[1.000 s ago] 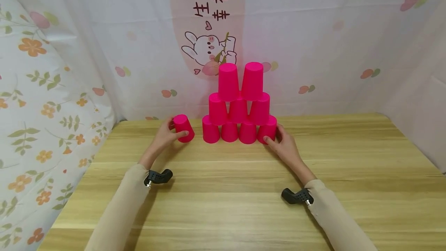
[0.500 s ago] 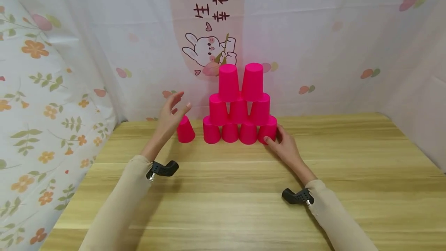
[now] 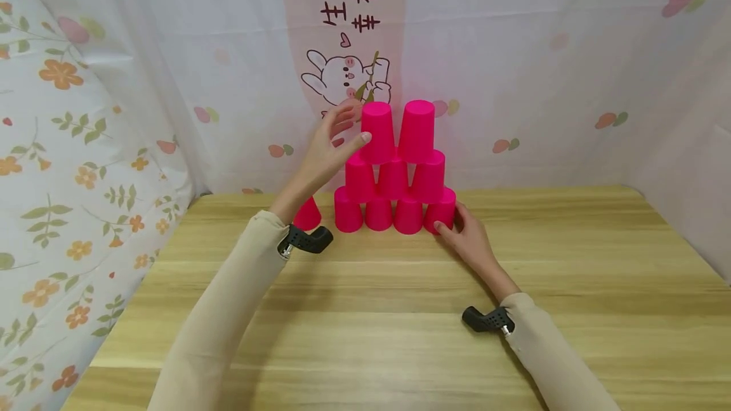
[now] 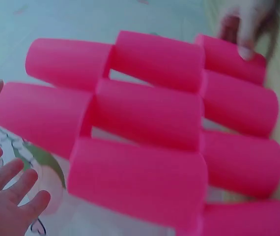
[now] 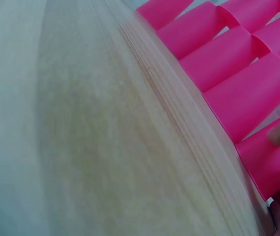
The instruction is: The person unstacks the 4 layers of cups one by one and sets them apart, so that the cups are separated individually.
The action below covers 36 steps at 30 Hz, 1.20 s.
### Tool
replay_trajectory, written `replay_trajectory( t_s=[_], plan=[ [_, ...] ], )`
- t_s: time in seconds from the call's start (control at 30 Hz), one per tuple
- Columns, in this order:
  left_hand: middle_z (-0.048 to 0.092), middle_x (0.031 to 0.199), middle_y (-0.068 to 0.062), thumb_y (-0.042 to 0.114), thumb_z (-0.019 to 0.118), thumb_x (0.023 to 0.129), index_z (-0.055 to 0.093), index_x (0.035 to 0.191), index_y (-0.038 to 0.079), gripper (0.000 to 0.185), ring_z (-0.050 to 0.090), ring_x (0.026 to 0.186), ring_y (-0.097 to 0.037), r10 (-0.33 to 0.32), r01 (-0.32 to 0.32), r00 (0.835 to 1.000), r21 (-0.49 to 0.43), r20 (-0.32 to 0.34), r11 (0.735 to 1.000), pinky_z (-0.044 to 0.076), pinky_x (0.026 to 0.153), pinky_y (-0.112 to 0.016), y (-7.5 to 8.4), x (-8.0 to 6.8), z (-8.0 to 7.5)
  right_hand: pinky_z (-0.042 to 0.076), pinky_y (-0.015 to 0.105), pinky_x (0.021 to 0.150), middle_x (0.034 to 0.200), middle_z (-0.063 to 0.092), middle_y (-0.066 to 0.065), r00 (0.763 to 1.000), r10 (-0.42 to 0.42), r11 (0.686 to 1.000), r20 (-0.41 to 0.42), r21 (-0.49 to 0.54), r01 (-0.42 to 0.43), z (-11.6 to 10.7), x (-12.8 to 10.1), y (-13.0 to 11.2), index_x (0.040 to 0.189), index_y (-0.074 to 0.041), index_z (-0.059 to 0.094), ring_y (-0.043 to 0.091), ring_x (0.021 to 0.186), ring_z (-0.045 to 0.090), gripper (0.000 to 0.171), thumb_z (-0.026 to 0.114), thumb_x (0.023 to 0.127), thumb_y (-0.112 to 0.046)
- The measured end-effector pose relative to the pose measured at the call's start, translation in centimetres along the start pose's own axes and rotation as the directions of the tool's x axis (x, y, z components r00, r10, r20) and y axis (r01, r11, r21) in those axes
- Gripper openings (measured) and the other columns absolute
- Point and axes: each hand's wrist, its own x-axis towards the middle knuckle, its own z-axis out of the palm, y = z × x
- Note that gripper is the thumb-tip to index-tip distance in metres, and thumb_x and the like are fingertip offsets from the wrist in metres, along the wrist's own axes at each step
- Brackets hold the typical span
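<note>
Left grip [image 3: 331, 148]: released, fingers spread and relaxed, raised beside the top-left cup [image 3: 377, 132]; the thumb tip looks to touch that cup's side, though contact is hard to judge.
Right grip [image 3: 465, 236]: resting low on the desk [image 3: 400, 335], fingers curled round the bottom-right cup [image 3: 441, 209], grasping it.
Pyramid [image 3: 394, 173]: pink cups, mouths down, four in the bottom row, three above, two on top; it stands between the two grips.
Lone cup [image 3: 307, 213]: below the left grip, on the desk just left of the bottom row, partly hidden by the left forearm.
Backdrop [image 3: 514, 49]: behind the pyramid, white cloth with a rabbit drawing [image 3: 345, 78].
</note>
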Motion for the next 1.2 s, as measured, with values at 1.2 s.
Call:
replay_trajectory(
  t_s=[1.2],
  plan=[
    [0.056,0.123,-0.009,0.015,0.069,0.081,0.046,0.132,0.006,0.056,0.054,0.108,-0.021,0.092,-0.1,0.981,-0.038,-0.168,0.994,0.048,0.088,-0.034,0.6,0.4,-0.9,0.038,0.044,0.099,0.129,0.05,0.023,1.0,-0.009,1.0,-0.01,-0.01,0.009,0.0,0.1,0.1,0.135,0.004,0.04,0.035,0.12,0.047,0.062,0.067,0.086,-0.021]
  ],
)
